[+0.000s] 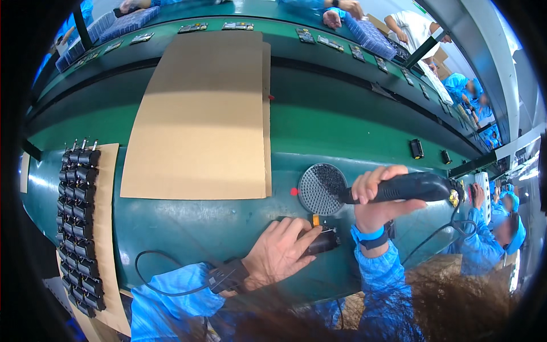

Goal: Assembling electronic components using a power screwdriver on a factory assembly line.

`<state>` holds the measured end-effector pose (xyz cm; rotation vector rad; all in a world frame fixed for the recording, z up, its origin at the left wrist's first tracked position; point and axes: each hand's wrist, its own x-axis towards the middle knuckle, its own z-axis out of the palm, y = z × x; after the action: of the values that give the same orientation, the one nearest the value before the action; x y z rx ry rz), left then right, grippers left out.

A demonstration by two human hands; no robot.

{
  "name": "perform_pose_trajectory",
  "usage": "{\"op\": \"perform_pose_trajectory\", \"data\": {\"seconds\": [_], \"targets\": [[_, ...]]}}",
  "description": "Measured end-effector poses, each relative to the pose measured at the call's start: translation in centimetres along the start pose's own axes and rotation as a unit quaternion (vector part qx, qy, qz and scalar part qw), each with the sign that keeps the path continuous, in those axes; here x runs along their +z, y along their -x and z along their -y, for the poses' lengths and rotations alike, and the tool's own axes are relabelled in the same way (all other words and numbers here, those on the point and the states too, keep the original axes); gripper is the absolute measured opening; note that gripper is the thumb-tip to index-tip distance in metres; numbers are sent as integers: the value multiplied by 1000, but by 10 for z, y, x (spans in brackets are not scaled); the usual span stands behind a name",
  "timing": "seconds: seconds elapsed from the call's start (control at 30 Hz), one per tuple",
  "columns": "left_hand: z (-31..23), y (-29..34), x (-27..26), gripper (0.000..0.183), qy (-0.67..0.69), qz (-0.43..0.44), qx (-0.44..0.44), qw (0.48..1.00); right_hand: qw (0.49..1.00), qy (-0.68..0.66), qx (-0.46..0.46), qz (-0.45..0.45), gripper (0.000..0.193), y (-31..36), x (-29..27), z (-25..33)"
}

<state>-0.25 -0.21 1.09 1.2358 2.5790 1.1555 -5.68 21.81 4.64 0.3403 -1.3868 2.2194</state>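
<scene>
My right hand is wrapped round a black electric screwdriver, held nearly level above the bench. Its tip end points left at a round grey dish with a dimpled surface. Small black screws are heaped on the dish's far right part. Lower down, my left hand grips a small black device housing resting on the green bench. A small orange tab stands up by the thumb and the housing. Whether the screwdriver tip carries a screw is too small to see.
Rows of black housings lie on cardboard at the left. A big cardboard sheet covers the bench's middle. Two black housings sit at the right. Circuit boards line the far ledge; co-workers in blue are nearby.
</scene>
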Motion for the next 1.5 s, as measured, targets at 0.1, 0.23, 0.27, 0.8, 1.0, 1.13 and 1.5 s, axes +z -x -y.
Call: {"op": "perform_pose_trajectory", "data": {"seconds": [0.1, 0.23, 0.27, 0.8, 1.0, 1.13, 1.5], "targets": [[-1, 1, 2, 62, 9, -5, 2, 1000, 1000, 3, 9, -18, 90, -1, -3, -10], [-1, 1, 1, 62, 12, -4, -1, 1000, 1000, -3, 15, -7, 91, -1, -4, -18], [-1, 0, 0, 62, 12, -3, 0, 1000, 1000, -2, 15, -7, 91, -1, -4, -19], [3, 0, 4, 65, -3, -16, 0, 1000, 999, 14, 27, 12, 92, 0, -2, -18], [4, 1, 5, 66, 3, -23, -15, 1000, 997, -59, -22, 39, 88, 13, 14, 35], [6, 1, 5, 66, 17, -24, -10, 1000, 989, -116, 14, 94, 87, 46, 29, 38], [5, 1, 5, 67, 9, -27, -10, 1000, 984, -104, 30, 141, 92, 58, 28, 17]]}}
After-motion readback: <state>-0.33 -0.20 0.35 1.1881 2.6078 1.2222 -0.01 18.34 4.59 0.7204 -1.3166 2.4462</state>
